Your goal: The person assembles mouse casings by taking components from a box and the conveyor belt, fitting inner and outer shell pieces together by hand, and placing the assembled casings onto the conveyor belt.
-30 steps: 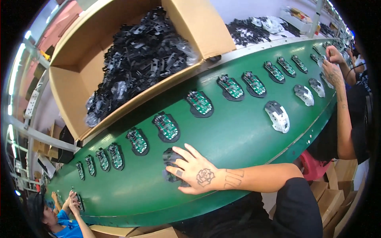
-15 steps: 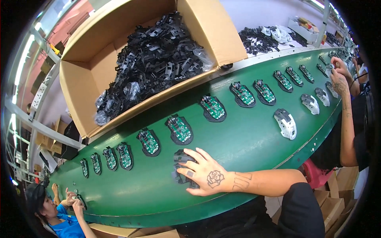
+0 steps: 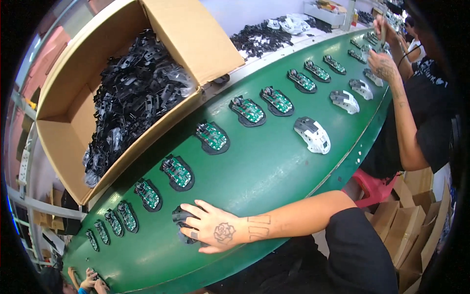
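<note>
My right hand [image 3: 213, 229], tattooed on its back, lies palm down on the green work surface [image 3: 259, 188]. Its fingers are spread over black mouse shells [image 3: 182, 215], whose dark edges show past the fingertips. How many shells lie beneath, I cannot tell. My left hand is out of view. Beyond my fingers runs a slanting row of mouse bases with green circuit boards, the nearest board [image 3: 177, 172] just above my hand. A white-and-black mouse shell [image 3: 313, 134] sits further right, and several more like it stand along the right edge.
A large open carton [image 3: 117, 161] full of black plastic parts [image 3: 139, 88] stands at the back left. More black parts [image 3: 259, 36] lie on a white ledge behind. On the right, a co-worker's hands [image 3: 384, 63] are raised over the surface; another person's hands [image 3: 93, 280] work at the lower left.
The whole view has swung, so the carton, boards and shells appear further left. My right hand stays on the black mouse shells. The right co-worker's hands are further apart.
</note>
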Tool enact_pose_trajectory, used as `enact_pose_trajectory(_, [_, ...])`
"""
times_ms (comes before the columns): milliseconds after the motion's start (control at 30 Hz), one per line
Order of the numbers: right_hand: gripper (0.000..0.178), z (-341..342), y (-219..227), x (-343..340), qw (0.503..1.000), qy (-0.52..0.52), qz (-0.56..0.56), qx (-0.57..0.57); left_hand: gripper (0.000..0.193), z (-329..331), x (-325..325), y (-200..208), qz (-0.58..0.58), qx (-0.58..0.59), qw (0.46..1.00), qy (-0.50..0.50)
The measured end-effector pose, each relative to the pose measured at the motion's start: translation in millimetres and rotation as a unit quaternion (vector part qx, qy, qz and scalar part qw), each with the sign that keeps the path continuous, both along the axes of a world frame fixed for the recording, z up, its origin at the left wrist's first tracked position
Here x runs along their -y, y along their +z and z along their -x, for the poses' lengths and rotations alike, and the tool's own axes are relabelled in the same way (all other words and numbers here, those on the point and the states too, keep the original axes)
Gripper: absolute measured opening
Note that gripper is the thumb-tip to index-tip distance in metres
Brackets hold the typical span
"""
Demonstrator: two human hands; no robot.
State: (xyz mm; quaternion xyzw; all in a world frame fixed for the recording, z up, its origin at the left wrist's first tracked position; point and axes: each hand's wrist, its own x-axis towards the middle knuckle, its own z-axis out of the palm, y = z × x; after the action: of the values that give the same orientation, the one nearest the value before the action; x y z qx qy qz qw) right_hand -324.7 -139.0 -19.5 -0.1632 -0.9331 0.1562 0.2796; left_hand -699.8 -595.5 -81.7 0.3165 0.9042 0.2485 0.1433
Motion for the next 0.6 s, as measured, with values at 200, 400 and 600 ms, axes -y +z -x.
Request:
enact_pose_trajectory(200, [0.061, -4, -4, 4, 1.000, -0.014, 0.001, 0.011, 0.044, 16, -8, 25, 0.019, -0.033, 0.999, -0.037])
enact_pose_trajectory(400, [0.062, -1, -6, 7, 1.000, -0.007, 0.008, 0.004, 0.044, 4, -12, 27, 0.041, -0.049, 0.997, -0.035])
enact_pose_trajectory(600, [0.060, -9, 21, -1, 0.999, -0.002, 0.032, 0.014, 0.031, -104, -4, 128, -0.094, -0.022, 0.991, 0.090])
